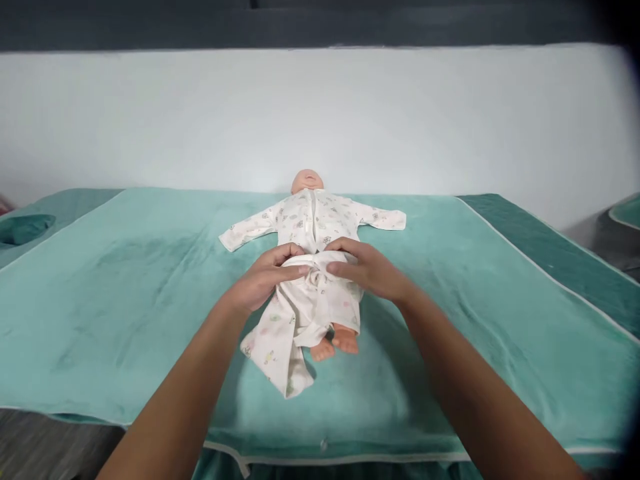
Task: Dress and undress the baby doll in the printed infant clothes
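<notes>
A baby doll (307,180) lies on its back, head away from me, in a white printed long-sleeved top (295,217) with both sleeves spread out. White printed baby pants (325,303) cover its hips. One pant leg hangs flat and loose to the left, and the doll's bare feet (334,343) show below the cloth on the right. My left hand (270,273) grips the left side of the waistband between thumb and fingers. On the other side my right hand (365,267) pinches the same waistband. Some of the fingertips are hidden by the cloth.
A teal padded blanket (150,300) with pale piping covers the table under the doll. Behind it stands a white wall (320,113) with a dark band along the top. The table's front edge (350,459) runs near my forearms, and grey floor shows at lower left.
</notes>
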{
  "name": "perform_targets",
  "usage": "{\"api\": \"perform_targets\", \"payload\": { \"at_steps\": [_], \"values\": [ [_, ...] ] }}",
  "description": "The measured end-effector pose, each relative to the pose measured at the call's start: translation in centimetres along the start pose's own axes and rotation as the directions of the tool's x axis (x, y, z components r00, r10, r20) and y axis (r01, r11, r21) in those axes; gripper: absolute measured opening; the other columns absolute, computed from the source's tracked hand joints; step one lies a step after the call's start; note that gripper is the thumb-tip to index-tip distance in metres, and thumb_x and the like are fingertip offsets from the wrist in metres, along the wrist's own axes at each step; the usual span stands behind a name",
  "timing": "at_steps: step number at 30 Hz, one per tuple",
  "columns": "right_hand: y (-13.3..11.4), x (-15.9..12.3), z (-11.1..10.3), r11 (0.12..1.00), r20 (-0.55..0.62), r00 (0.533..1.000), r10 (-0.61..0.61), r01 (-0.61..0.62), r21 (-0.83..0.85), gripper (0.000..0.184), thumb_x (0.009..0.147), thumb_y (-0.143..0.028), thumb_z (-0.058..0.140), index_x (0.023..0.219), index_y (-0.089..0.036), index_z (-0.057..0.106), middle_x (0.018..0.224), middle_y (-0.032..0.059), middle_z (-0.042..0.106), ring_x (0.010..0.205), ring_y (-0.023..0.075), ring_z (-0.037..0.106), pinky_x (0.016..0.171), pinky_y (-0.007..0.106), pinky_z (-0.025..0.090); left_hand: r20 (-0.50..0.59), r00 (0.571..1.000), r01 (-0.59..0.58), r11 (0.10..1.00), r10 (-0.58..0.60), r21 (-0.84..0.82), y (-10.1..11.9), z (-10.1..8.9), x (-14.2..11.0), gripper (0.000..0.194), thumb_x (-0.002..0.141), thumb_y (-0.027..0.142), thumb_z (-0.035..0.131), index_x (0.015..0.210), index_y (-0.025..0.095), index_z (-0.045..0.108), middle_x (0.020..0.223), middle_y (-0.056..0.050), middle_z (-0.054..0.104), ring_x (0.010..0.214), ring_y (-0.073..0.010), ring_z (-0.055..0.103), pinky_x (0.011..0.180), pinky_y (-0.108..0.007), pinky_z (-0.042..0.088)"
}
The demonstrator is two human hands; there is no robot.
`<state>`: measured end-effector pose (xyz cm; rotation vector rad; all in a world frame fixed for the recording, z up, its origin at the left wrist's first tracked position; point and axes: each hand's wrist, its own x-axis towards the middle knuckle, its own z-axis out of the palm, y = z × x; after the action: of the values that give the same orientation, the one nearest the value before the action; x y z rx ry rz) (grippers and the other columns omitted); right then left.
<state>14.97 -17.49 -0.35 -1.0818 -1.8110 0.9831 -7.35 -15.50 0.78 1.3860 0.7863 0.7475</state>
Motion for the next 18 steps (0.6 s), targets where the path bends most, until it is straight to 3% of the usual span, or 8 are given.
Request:
{"api": "perform_targets", "payload": {
  "at_steps": [2,4,6,8,11,13,16,18],
  "values": [
    [-1.2,2.3,-0.2,0.997,0.164,0.983,0.080,-0.078,-0.017,0.033,0.081,-0.053,0.072,0.079,-0.021,0.066,0.073,-0.0026,0.057,0.067,0.0133,0.049,0.058,0.026,0.035,-0.067,0.996,-0.067,0.995,0.062,-0.071,-0.7,-0.2,1.1,0.030,0.077,0.038,0.078,0.080,0.018,0.057,0.076,0.002,0.056,0.066,-0.0108,0.053,0.061,-0.023,0.039],
    [-1.1,4.0,0.0,0.988,0.237,0.963,0.130,-0.146,0.050,0.035,0.076,-0.051,0.076,0.072,-0.019,0.064,0.063,-0.0043,0.050,0.059,0.0108,0.042,0.052,0.025,0.028,-0.120,0.989,-0.101,0.985,0.085,-0.139,-1.5,-0.2,2.2,0.031,0.079,0.039,0.076,0.078,0.019,0.053,0.069,0.004,0.054,0.059,-0.0089,0.049,0.057,-0.022,0.036],
    [0.0,4.6,0.4,0.962,0.277,0.950,0.141,-0.197,0.188,0.031,0.077,-0.047,0.077,0.073,-0.018,0.065,0.063,-0.0036,0.053,0.058,0.0108,0.044,0.053,0.025,0.030,-0.091,0.993,-0.090,0.979,0.075,-0.183,-2.3,-0.4,2.9,0.029,0.082,0.039,0.075,0.079,0.019,0.054,0.065,0.004,0.055,0.057,-0.0095,0.049,0.057,-0.023,0.036],
    [1.3,4.4,0.7,0.911,0.290,0.947,0.136,-0.234,0.338,0.025,0.079,-0.042,0.076,0.076,-0.018,0.069,0.066,-0.0015,0.059,0.060,0.0116,0.049,0.055,0.025,0.035,0.026,0.998,-0.050,0.975,0.057,-0.215,-2.9,-0.8,3.1,0.029,0.084,0.044,0.072,0.084,0.019,0.057,0.063,0.002,0.057,0.058,-0.0113,0.051,0.059,-0.024,0.038],
    [2.6,3.8,0.8,0.804,0.265,0.954,0.139,-0.265,0.532,0.021,0.080,-0.037,0.076,0.077,-0.017,0.070,0.069,0.0014,0.064,0.059,0.0124,0.052,0.056,0.025,0.039,0.159,0.986,-0.004,0.957,0.053,-0.290,-3.6,-1.5,3.0,0.044,0.082,0.060,0.068,0.092,0.017,0.063,0.062,-0.001,0.058,0.054,-0.0119,0.048,0.058,-0.027,0.038],
    [3.0,3.6,0.9,0.717,0.257,0.957,0.133,-0.272,0.642,0.021,0.079,-0.037,0.076,0.077,-0.018,0.069,0.072,0.0033,0.067,0.061,0.0147,0.056,0.058,0.026,0.043,0.139,0.989,-0.005,0.938,0.057,-0.348,-3.9,-1.9,2.9,0.050,0.082,0.064,0.065,0.097,0.016,0.066,0.067,-0.004,0.062,0.055,-0.0134,0.050,0.059,-0.028,0.040],
    [3.4,3.7,1.1,0.611,0.219,0.971,0.099,-0.233,0.756,0.024,0.077,-0.041,0.077,0.079,-0.019,0.068,0.073,0.0042,0.067,0.069,0.0192,0.062,0.067,0.031,0.050,0.089,0.995,-0.008,0.928,0.044,-0.373,-4.0,-2.1,2.8,0.037,0.086,0.050,0.065,0.102,0.017,0.069,0.077,-0.007,0.066,0.062,-0.0154,0.057,0.063,-0.029,0.044],
    [3.7,3.8,1.2,0.586,0.181,0.980,0.084,-0.195,0.786,0.029,0.077,-0.047,0.077,0.079,-0.020,0.068,0.071,0.0038,0.066,0.069,0.0200,0.063,0.068,0.032,0.051,0.103,0.994,-0.002,0.933,0.042,-0.359,-4.1,-2.2,2.7,0.032,0.086,0.041,0.069,0.109,0.018,0.069,0.083,-0.007,0.067,0.065,-0.0146,0.059,0.063,-0.027,0.044]
  ]
}}
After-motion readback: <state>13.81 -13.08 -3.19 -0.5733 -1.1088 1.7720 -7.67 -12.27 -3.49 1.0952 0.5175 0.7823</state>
